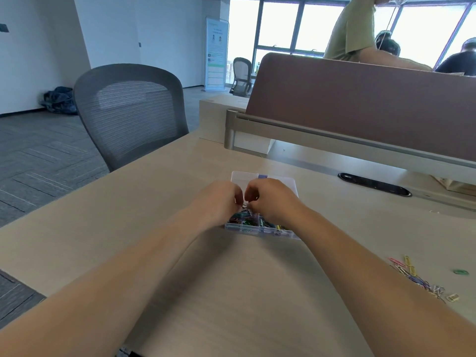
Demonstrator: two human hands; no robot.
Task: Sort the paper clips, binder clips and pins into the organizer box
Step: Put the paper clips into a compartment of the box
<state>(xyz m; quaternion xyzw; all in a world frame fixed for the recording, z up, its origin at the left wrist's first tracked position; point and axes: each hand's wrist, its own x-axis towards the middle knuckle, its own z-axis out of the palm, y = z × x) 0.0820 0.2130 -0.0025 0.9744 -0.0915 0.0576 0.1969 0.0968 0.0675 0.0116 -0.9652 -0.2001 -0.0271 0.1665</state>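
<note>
The left hand point(222, 199) and right hand point(271, 200) meet knuckle to knuckle, fingers curled inward and down, their tips close together over a small silvery tangle of clips point(247, 209). Whether either hand actually pinches that tangle I cannot tell, because the fingertips are turned away and hidden.

Directly beneath both hands sits the organizer box point(260, 232), a shallow tray of clear, slightly bluish plastic divided by thin walls. Its flat transparent lid point(239, 177) lies open on the far side of the hands. The compartments under the left hand hold a dense mix of coloured paper clips point(239, 220) in green, red, blue and pink. What lies in the compartments under the right wrist is too small to make out.

Well to the right of the right forearm, a loose scatter of wire clips point(417, 279) spreads across the worktop point(231, 292) in yellow, pink, purple and silver, and a small green ring-shaped piece point(460, 272) lies just beyond it. The worktop is a smooth, pale wood-grain laminate.

Beyond the left hand stands a grey mesh-backed chair point(128, 112) with a curved frame. Beyond the right hand rises a matte brown partition point(360, 104) on a metal rail, with a black oval cable slot point(374, 188) below it.
</note>
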